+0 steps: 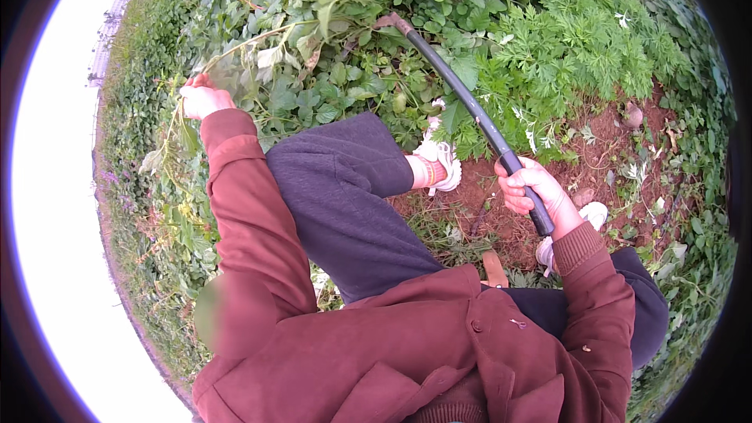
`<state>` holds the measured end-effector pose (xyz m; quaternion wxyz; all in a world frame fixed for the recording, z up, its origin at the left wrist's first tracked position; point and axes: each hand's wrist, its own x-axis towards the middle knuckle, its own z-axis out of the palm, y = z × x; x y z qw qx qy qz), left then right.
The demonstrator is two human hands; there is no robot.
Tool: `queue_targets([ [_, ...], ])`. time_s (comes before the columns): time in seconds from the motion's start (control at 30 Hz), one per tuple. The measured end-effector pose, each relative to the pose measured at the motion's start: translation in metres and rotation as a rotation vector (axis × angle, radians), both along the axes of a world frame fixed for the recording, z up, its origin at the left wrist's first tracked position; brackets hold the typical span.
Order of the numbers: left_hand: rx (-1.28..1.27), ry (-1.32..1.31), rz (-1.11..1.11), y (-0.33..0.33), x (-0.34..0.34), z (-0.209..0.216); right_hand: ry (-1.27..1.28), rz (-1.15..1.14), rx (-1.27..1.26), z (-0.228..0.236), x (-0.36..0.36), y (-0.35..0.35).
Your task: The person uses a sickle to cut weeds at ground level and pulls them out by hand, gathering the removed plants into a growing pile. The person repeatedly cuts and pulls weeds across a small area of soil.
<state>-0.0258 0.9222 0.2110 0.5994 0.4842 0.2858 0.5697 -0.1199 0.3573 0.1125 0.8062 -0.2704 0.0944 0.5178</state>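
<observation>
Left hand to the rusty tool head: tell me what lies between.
In the head view, a plant stem runs from the left hand toward the rusty tool head, with green leaves along the stretch.

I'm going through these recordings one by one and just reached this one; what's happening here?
A person's left hand grips a leafy stem. The right hand holds a dark-handled tool near the handle's end, its brownish head among the plants. Whether it touches the gripped stem is unclear.
</observation>
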Motion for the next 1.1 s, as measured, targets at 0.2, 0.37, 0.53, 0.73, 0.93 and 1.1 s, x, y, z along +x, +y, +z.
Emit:
queue_targets([
  [0.2, -0.167, -0.016, -0.194, -0.005, 0.008, -0.002, -0.082, 0.016, -0.080, 0.001, 0.029, 0.038],
  [0.37, -0.183, 0.029, -0.256, -0.018, 0.018, -0.004, -0.075, 0.029, -0.036, 0.000, 0.047, 0.048],
  [0.53, -0.165, 0.054, -0.300, -0.026, 0.023, -0.003, -0.082, 0.026, -0.080, 0.007, 0.050, 0.059],
  [0.73, -0.139, 0.209, -0.484, -0.054, 0.031, -0.004, -0.089, 0.010, -0.126, 0.003, 0.062, 0.090],
  [0.93, -0.075, 0.326, -0.519, -0.082, 0.038, -0.001, -0.153, 0.038, -0.145, -0.002, 0.049, 0.075],
  [1.1, 0.133, 0.316, -0.510, -0.082, 0.037, -0.003, -0.233, 0.090, -0.269, 0.004, 0.021, 0.038],
])
